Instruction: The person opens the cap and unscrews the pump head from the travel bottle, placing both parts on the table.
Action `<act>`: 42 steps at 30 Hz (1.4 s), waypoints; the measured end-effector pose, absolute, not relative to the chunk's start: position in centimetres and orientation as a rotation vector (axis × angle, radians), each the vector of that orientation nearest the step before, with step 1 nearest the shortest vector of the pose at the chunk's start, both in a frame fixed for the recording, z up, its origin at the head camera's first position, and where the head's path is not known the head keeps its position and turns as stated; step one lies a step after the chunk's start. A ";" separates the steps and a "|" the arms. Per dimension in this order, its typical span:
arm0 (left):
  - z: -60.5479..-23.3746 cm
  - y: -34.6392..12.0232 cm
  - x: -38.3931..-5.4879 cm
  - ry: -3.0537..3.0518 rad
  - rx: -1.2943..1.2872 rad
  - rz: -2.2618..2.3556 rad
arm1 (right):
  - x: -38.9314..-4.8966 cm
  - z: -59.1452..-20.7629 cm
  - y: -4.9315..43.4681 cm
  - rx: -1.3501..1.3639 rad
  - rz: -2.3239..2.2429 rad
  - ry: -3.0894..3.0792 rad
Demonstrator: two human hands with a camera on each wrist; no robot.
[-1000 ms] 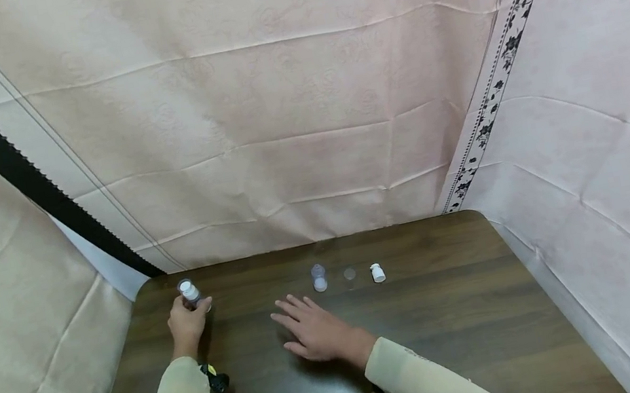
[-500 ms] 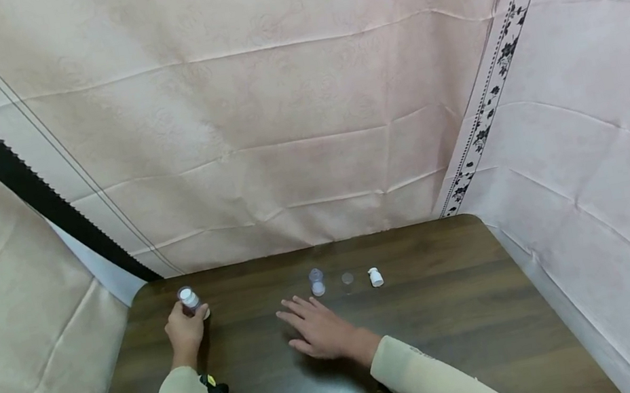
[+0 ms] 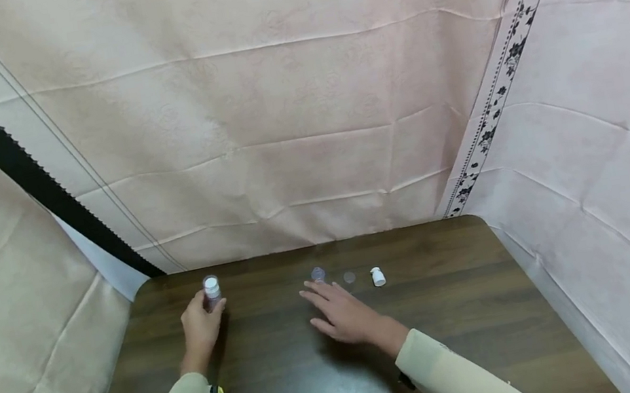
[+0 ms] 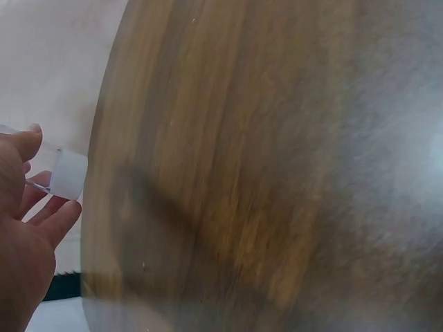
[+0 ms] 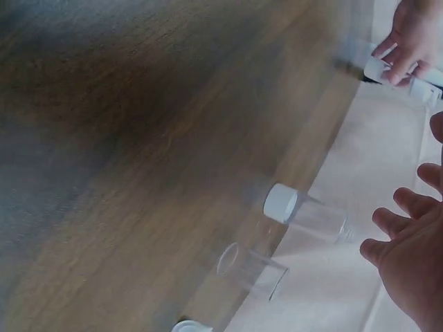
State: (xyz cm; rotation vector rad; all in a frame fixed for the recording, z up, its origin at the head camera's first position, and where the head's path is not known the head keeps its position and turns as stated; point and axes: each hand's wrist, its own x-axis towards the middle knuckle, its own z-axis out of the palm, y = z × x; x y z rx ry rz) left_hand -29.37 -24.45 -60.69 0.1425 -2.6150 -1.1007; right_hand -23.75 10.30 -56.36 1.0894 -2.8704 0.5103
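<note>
My left hand (image 3: pixel 199 326) grips a small clear bottle with white parts (image 3: pixel 212 288) near the table's back left corner. In the left wrist view, its white end (image 4: pixel 69 175) points down close to the table, with thumb and fingers around the clear body. My right hand (image 3: pixel 348 316) hovers palm down, fingers spread and holding nothing. Its fingertips overlap a second clear bottle (image 3: pixel 317 273) in the head view. The right wrist view shows that bottle standing on a white base (image 5: pixel 280 203). Beside it stand a clear open cylinder (image 5: pixel 252 270) and a white pump head (image 3: pixel 378 276).
The brown wooden table (image 3: pixel 276 381) has rounded back corners. Pale cloth (image 3: pixel 284 160) hangs right behind its back edge, and more cloth (image 3: pixel 609 177) closes in the right side. A dark band (image 3: pixel 40 178) runs down the cloth at left.
My left hand has carried the bottle a little to the right and turned it more upright. My right hand has shifted right and slightly forward, now covering part of the second bottle.
</note>
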 end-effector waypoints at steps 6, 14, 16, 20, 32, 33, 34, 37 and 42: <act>-60.4 -22.3 -28.4 -2.559 -0.034 -1.023 | -23.4 -56.3 12.0 1.045 0.588 -2.816; -60.0 -19.6 -27.1 -2.428 -0.272 -0.920 | -22.6 -55.6 13.9 1.051 0.631 -2.793; -59.8 -19.0 -26.8 -2.415 -0.307 -0.907 | -22.5 -55.4 14.3 1.032 0.641 -2.806; -59.4 -17.7 -26.1 -2.404 -0.370 -0.860 | -22.3 -55.2 14.9 0.963 0.752 -2.876; -58.6 -13.9 -24.0 -2.408 -0.627 -0.667 | -21.6 -54.9 16.4 0.870 0.876 -2.796; -58.5 -13.6 -23.8 -2.419 -0.639 -0.646 | -21.6 -54.9 16.5 0.872 0.886 -2.784; -58.5 -13.3 -23.6 -2.432 -0.651 -0.626 | -21.5 -54.8 16.6 0.873 0.900 -2.773; -58.2 -12.3 -23.1 -2.471 -0.702 -0.577 | -21.4 -54.7 17.0 0.855 0.942 -2.753; -57.6 -10.7 -22.2 -2.505 -0.790 -0.460 | -21.1 -54.5 17.5 0.789 1.053 -2.738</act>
